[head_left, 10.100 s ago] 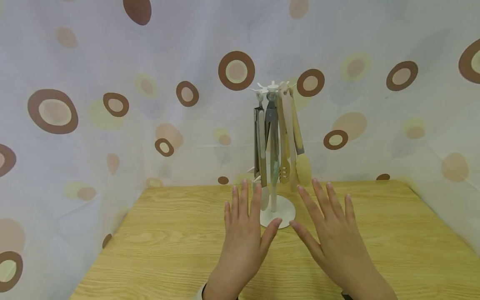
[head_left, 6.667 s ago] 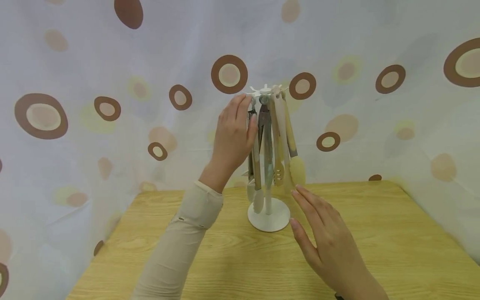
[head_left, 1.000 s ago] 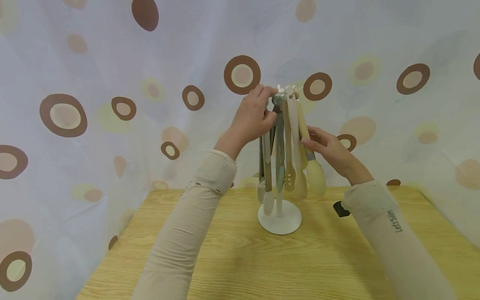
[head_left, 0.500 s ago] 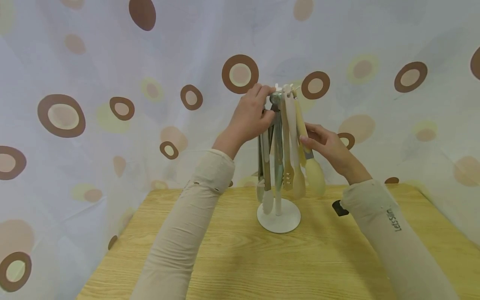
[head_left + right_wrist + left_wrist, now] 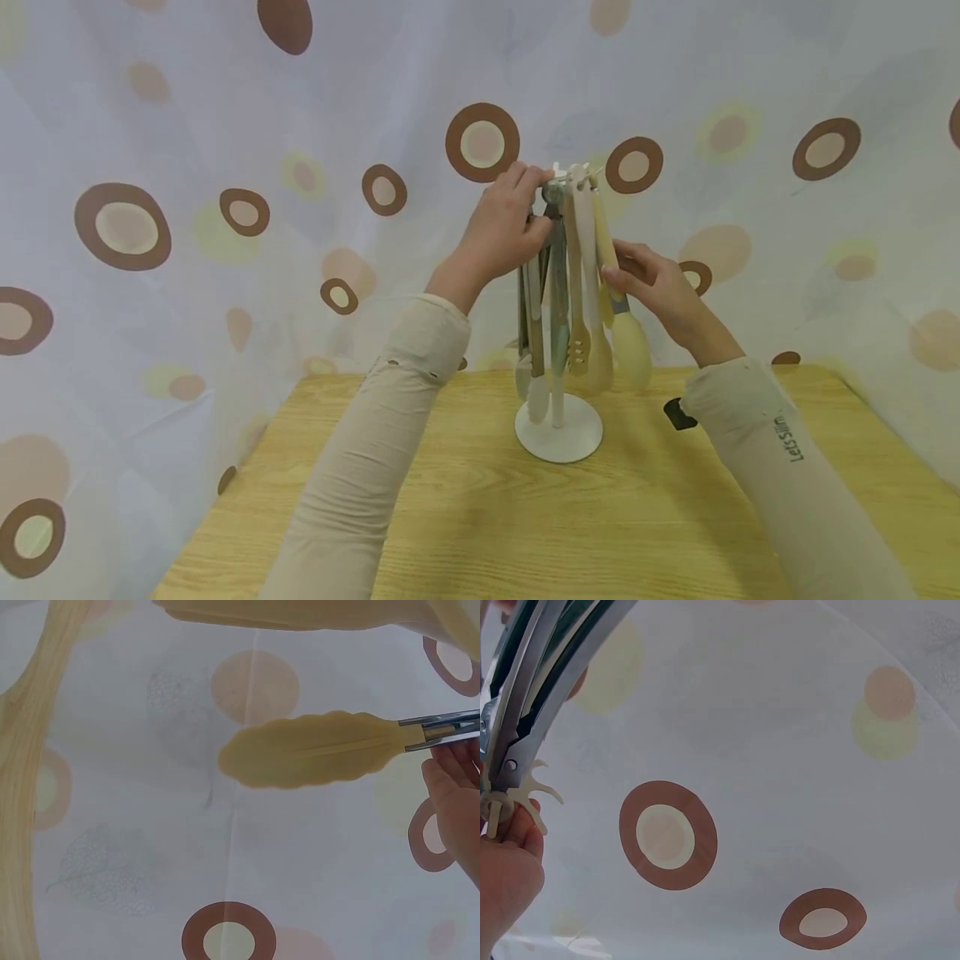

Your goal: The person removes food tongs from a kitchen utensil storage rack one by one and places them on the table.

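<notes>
In the head view a white utensil rack [image 5: 558, 429] with a round base carries several hanging kitchen tools. My left hand [image 5: 501, 223] grips its top, fingers at the hooks and thumb lower by the tongs' ends. The hooks [image 5: 540, 791] and metal-handled tongs [image 5: 517, 735] show beside that hand in the left wrist view. My right hand [image 5: 656, 287] pinches the handle of yellow tongs [image 5: 632, 348] hanging on the rack's right side. Their scalloped yellow head [image 5: 315, 750] shows in the right wrist view, with my right hand [image 5: 456, 795] at the metal part.
Between my hands hang a slotted beige tool [image 5: 577, 350] and a pale spatula-like tool [image 5: 598, 358]. Grey tongs with a white tip [image 5: 537, 400] hang at the left. A wooden table [image 5: 570, 525] bears the rack, and a patterned curtain [image 5: 337, 108] stands behind.
From being spread open over the table, my left hand rose to the rack's top first; later my right took hold of the yellow tongs. Over the last second both stay nearly still.
</notes>
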Motion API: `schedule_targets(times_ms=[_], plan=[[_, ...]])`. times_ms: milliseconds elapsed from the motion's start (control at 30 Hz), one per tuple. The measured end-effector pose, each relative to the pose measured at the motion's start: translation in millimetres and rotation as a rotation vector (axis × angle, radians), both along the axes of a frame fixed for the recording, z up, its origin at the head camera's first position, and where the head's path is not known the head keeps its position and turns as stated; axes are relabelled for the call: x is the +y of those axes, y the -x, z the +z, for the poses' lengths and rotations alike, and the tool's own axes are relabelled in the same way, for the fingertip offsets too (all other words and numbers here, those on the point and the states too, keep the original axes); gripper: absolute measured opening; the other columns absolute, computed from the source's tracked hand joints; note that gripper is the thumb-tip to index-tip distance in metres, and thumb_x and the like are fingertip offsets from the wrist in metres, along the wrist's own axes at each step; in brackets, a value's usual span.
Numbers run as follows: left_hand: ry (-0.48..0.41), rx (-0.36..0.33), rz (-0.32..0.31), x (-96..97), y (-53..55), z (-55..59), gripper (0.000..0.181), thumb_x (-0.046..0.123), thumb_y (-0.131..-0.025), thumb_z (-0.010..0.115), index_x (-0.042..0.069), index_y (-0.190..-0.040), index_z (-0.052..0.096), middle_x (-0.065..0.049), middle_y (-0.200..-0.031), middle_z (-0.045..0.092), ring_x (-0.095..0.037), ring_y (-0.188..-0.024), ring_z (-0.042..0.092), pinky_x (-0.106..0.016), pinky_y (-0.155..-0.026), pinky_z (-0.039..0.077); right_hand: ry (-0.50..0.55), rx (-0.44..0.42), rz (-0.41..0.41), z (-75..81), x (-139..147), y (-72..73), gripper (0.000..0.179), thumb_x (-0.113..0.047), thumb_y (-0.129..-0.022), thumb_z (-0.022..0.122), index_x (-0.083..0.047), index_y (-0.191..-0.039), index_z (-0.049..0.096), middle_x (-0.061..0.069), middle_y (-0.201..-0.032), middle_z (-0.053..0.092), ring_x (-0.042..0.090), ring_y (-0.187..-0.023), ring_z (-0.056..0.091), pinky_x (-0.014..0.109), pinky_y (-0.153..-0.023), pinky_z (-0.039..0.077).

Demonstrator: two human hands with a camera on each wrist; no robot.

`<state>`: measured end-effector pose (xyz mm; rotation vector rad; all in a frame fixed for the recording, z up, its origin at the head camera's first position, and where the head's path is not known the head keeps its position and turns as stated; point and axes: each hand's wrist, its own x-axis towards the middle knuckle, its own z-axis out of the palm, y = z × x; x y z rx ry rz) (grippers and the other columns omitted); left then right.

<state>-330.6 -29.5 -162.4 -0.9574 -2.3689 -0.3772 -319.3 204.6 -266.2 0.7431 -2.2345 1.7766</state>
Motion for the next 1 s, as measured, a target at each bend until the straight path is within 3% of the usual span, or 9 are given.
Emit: schedule_targets(times_ms=[333, 800, 1000], plan=[[-0.003, -0.013, -0.002, -0.9, -1.4, 0.9, 0.044, 0.011, -0.095, 0.048, 0.006, -0.138, 0.044, -0.010, -0.130, 0.045, -0.022, -0.107, 0.044, -0.035, -0.094, 0.034, 0.013, -0.001, -0.015, 4.4, 0, -3.2, 0.060, -0.025, -0.097, 0.056, -0.006, -0.149, 0.033, 0.011, -0.139, 0.046, 0.006, -0.118, 0.048, 0.017, -0.094, 0.039], [0.006, -0.009, 0.003, -0.9, -2.4, 0.6, 0.043, 0.012, -0.095, 0.047, 0.006, -0.138, 0.044, -0.009, -0.130, 0.045, -0.022, -0.108, 0.043, -0.035, -0.094, 0.034, 0.007, 0.004, -0.035, 5.8, 3, -10.5, 0.059, -0.023, -0.098, 0.054, -0.005, -0.150, 0.031, 0.001, -0.132, 0.048, 0.003, -0.116, 0.049, 0.016, -0.094, 0.039], [0.013, -0.003, -0.001, -1.6, -1.7, 0.4, 0.041, 0.011, -0.095, 0.044, 0.006, -0.136, 0.044, -0.010, -0.127, 0.045, -0.023, -0.103, 0.043, -0.034, -0.092, 0.033, -0.013, -0.009, -0.053, 7.3, 3, -11.4, 0.060, -0.026, -0.098, 0.054, -0.007, -0.151, 0.030, 0.005, -0.135, 0.045, 0.005, -0.118, 0.048, 0.018, -0.095, 0.038]])
